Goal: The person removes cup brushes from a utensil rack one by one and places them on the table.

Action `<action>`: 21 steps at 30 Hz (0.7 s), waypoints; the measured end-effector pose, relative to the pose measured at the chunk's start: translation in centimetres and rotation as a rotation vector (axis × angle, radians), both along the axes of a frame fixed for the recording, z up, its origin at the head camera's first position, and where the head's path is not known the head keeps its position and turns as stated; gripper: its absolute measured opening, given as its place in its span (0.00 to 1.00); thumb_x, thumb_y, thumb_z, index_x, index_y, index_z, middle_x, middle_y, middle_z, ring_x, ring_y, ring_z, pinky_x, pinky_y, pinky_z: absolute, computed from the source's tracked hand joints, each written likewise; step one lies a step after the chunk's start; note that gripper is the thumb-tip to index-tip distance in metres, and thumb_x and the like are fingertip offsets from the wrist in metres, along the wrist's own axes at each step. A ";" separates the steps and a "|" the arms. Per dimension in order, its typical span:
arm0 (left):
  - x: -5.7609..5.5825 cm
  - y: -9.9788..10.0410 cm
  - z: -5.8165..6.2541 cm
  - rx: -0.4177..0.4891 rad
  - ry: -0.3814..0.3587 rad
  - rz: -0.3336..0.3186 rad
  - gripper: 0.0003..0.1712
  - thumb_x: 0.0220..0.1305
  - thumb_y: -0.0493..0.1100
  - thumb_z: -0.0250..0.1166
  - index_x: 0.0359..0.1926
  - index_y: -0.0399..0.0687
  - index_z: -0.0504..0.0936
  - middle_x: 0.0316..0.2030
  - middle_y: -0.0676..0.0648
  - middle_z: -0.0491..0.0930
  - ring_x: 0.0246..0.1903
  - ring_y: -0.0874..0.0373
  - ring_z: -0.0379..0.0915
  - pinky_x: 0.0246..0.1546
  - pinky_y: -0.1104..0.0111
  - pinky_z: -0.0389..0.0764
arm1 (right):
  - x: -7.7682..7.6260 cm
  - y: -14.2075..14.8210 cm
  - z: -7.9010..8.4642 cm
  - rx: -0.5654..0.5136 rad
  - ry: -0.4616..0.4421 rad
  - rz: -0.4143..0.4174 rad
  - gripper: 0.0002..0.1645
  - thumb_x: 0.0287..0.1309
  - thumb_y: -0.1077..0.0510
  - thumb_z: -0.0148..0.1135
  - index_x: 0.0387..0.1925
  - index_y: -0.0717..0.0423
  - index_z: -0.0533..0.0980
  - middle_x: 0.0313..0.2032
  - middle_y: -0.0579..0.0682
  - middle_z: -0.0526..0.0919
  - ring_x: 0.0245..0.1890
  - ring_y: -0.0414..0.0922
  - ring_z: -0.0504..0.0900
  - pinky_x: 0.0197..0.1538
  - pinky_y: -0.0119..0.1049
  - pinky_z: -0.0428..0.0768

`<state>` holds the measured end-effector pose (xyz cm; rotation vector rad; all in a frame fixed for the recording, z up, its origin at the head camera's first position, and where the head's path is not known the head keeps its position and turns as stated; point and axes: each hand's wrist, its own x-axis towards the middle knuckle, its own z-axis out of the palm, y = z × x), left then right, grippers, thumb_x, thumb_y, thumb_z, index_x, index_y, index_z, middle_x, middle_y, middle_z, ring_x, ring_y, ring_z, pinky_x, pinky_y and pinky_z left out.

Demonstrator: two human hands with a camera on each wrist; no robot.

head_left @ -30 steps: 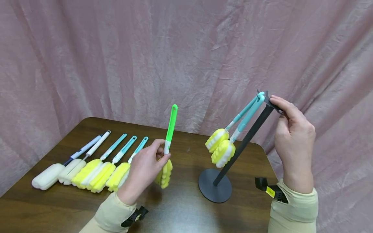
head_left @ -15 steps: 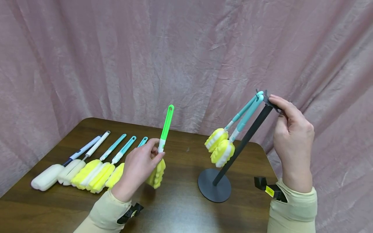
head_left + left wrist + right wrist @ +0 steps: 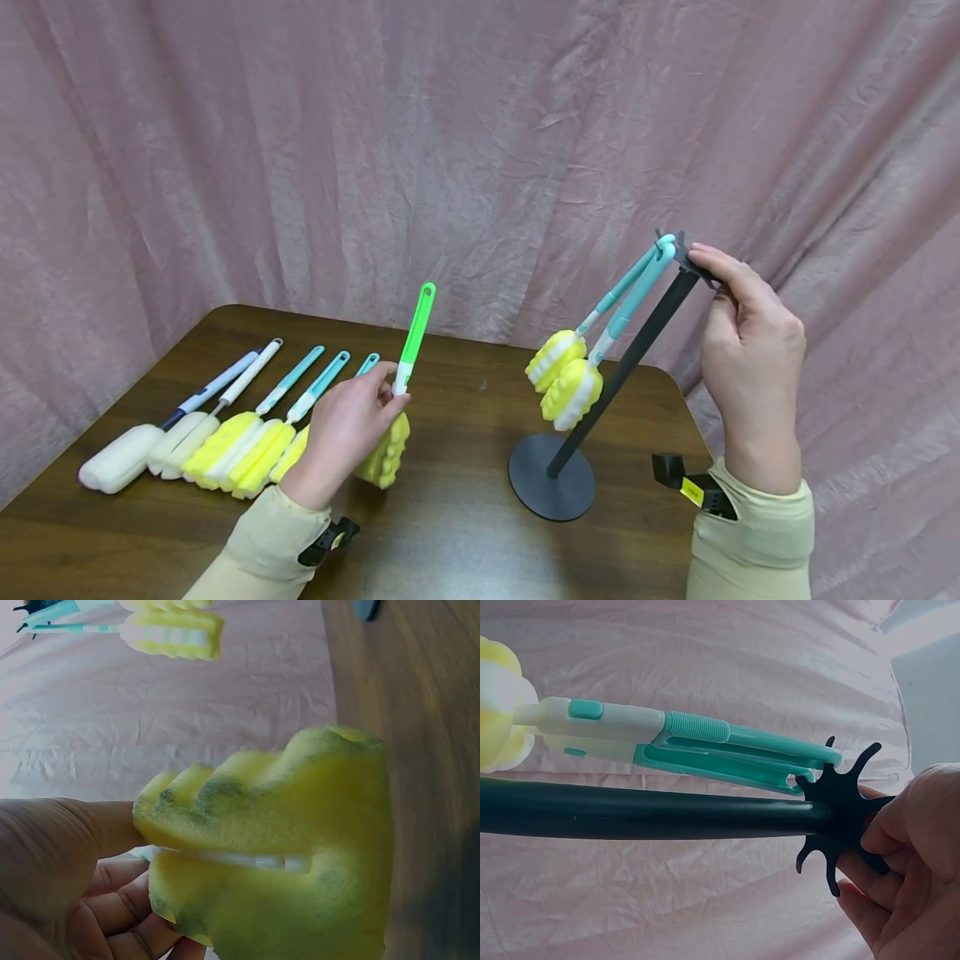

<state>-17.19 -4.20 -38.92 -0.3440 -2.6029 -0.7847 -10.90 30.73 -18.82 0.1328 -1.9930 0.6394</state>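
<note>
My left hand (image 3: 348, 429) pinches a bottle brush by the white neck below its bright green handle (image 3: 417, 333). The handle points up and leans right; its yellow sponge head (image 3: 337, 825) hangs below my fingers and shows dark stains in the left wrist view. With thumb and fingers, my right hand (image 3: 757, 358) grips the many-hooked top (image 3: 844, 791) of a black stand (image 3: 637, 358). Two teal-handled brushes, a nearer one (image 3: 573, 396) and a farther one (image 3: 555, 362), hang by their handle ends from hooks on the stand's left side.
Brushes lie in a row on the left of the brown table (image 3: 465, 533): a blue-handled one (image 3: 217, 383), a white-handled one (image 3: 251, 371) and several teal-handled ones (image 3: 318, 387), the rightmost partly behind my left hand. The stand's round base (image 3: 551, 492) sits at right; a pink curtain (image 3: 480, 167) hangs behind.
My left hand has moved left and slightly down with the green-handled brush, covering more of the rightmost teal-handled brush. My right hand keeps its grip on the stand's top.
</note>
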 end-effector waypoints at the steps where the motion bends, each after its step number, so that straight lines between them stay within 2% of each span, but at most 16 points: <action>1: -0.1 -0.1 -0.1 -0.006 -0.006 0.001 0.19 0.61 0.51 0.70 0.51 0.53 0.79 0.25 0.62 0.75 0.20 0.63 0.66 0.19 0.66 0.66 | 0.0 0.0 0.0 -0.001 0.000 0.001 0.28 0.67 0.70 0.44 0.54 0.46 0.84 0.52 0.36 0.84 0.55 0.30 0.78 0.51 0.21 0.68; 9: -0.9 -0.8 -1.0 -0.058 -0.090 0.003 0.13 0.61 0.51 0.70 0.41 0.51 0.79 0.24 0.60 0.75 0.20 0.61 0.67 0.19 0.66 0.66 | -0.1 0.0 0.0 -0.006 0.006 0.003 0.28 0.67 0.70 0.43 0.53 0.47 0.84 0.52 0.36 0.84 0.55 0.30 0.78 0.50 0.22 0.68; 14: -1.5 -1.2 -1.3 -0.076 -0.148 0.000 0.13 0.61 0.50 0.69 0.41 0.49 0.79 0.26 0.58 0.77 0.21 0.60 0.68 0.20 0.65 0.68 | -0.2 0.1 -0.1 -0.003 0.004 0.004 0.28 0.67 0.69 0.43 0.54 0.46 0.84 0.52 0.35 0.84 0.54 0.30 0.78 0.48 0.22 0.67; 21: -2.2 -1.8 -1.6 -0.109 -0.224 -0.017 0.13 0.61 0.49 0.68 0.41 0.49 0.79 0.27 0.57 0.78 0.21 0.59 0.69 0.21 0.64 0.68 | -0.3 0.2 -0.1 -0.008 0.005 0.011 0.28 0.67 0.70 0.44 0.53 0.46 0.84 0.52 0.36 0.84 0.53 0.30 0.79 0.50 0.22 0.68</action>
